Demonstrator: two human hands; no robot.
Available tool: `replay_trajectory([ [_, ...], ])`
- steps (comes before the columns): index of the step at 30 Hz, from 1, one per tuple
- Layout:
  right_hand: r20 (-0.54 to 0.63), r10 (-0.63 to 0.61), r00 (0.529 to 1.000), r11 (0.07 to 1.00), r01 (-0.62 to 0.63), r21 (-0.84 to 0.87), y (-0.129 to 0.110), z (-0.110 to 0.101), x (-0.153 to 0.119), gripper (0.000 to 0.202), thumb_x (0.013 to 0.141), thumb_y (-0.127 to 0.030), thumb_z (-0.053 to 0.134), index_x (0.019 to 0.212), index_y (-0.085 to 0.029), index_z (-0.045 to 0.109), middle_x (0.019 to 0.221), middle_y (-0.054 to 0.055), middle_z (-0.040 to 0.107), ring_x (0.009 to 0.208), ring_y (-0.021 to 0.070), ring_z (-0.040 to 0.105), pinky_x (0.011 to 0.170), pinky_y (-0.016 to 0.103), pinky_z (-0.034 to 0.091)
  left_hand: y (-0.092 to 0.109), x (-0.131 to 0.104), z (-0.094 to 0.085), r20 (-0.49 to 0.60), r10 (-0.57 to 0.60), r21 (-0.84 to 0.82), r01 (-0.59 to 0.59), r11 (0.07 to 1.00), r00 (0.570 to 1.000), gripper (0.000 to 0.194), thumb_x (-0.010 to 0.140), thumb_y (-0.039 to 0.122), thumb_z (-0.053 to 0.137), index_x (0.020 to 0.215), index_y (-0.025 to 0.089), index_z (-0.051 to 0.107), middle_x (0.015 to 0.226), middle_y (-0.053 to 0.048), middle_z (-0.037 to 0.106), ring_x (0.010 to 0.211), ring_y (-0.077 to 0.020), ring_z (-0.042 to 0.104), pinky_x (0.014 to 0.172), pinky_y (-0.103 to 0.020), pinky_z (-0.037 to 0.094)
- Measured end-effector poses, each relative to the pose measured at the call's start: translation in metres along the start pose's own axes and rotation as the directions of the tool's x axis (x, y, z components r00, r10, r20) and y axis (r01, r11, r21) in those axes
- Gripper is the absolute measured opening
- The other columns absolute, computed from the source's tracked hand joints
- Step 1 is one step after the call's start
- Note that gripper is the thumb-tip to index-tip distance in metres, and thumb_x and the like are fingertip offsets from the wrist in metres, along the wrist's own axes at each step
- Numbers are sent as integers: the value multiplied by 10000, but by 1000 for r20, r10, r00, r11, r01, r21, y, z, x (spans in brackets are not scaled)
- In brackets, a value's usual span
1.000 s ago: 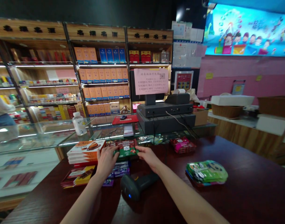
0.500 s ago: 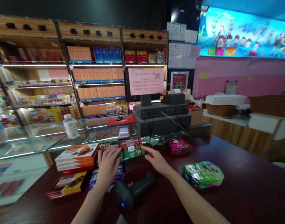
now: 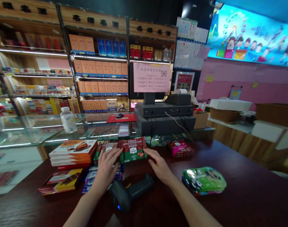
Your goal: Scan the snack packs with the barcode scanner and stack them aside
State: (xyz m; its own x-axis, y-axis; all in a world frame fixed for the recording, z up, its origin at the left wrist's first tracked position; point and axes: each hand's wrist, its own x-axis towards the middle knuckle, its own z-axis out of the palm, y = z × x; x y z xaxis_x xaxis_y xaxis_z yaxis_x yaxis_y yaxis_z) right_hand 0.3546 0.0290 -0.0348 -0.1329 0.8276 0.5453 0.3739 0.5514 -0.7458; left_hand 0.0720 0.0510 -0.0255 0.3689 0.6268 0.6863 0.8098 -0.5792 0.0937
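Observation:
A red and green almond dark chocolate packet (image 3: 132, 145) lies flat at the back of the dark table between my hands. My left hand (image 3: 108, 165) has its fingers stretched out, the tips at the packet's left edge. Partly behind it is a similar packet (image 3: 103, 146), and purple packets (image 3: 90, 178) show beside the wrist. My right hand (image 3: 160, 164) is open, its fingertips at the packet's right edge. Below the hands a black barcode scanner (image 3: 132, 194) rests on the table with a blue light on.
Stacked orange and white boxes (image 3: 74, 153) and yellow-brown chocolate packs (image 3: 61, 181) sit at left. Green packets (image 3: 205, 180) and pink-red packets (image 3: 179, 148) lie at right. Behind are a glass counter (image 3: 96, 127), a plastic bottle (image 3: 68, 120) and a dark cash register (image 3: 165, 124).
The view has tilted and shifted slightly. Both hands stay at the sides of the chocolate packet, with little movement of the fingers.

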Motion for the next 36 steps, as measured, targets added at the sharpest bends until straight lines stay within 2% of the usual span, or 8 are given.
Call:
replay_trajectory([
  [9, 2, -143, 990, 984, 143, -106, 9, -1, -2, 611, 853, -51, 468, 1388, -315, 597, 1409, 51, 608, 1350, 213, 512, 1184, 478, 378, -5, -5, -4, -19, 98, 53, -97, 994, 995, 615, 888, 233, 623, 1476, 301, 456, 1388, -57, 629, 1319, -287, 503, 1225, -604, 158],
  [15, 10, -211, 977, 960, 209, -186, 8, -2, -3, 594, 884, -92, 544, 1429, -327, 549, 1405, 57, 609, 1327, 233, 531, 1142, 479, 428, -5, -4, -6, -31, 133, 37, -132, 991, 991, 704, 864, 287, 698, 1502, 296, 399, 1409, -61, 609, 1317, -293, 500, 1231, -604, 129],
  [26, -135, -453, 881, 862, 394, -320, -12, -2, -4, 562, 950, -55, 472, 1443, -320, 531, 1297, 72, 656, 1220, 221, 609, 1062, 411, 516, 4, -2, -13, -90, 168, 14, -167, 986, 982, 607, 930, 313, 618, 1500, 298, 408, 1365, -61, 636, 1295, -260, 530, 1244, -579, 138],
  [32, -169, -500, 850, 842, 431, -325, -15, -9, -4, 446, 957, -94, 556, 1342, -310, 619, 1168, 67, 699, 1105, 218, 649, 979, 392, 554, 10, -3, -16, -45, 164, -42, -166, 985, 985, 598, 919, 344, 627, 1483, 298, 434, 1364, -66, 639, 1304, -270, 531, 1239, -596, 150],
  [36, -199, -506, 839, 844, 435, -314, -16, -9, -3, 321, 954, -117, 586, 1211, -284, 684, 1043, 56, 720, 1000, 208, 671, 888, 364, 574, 11, -1, -13, -82, 140, -107, -148, 983, 987, 586, 893, 304, 653, 1449, 290, 469, 1330, -70, 656, 1269, -265, 555, 1229, -594, 200],
])
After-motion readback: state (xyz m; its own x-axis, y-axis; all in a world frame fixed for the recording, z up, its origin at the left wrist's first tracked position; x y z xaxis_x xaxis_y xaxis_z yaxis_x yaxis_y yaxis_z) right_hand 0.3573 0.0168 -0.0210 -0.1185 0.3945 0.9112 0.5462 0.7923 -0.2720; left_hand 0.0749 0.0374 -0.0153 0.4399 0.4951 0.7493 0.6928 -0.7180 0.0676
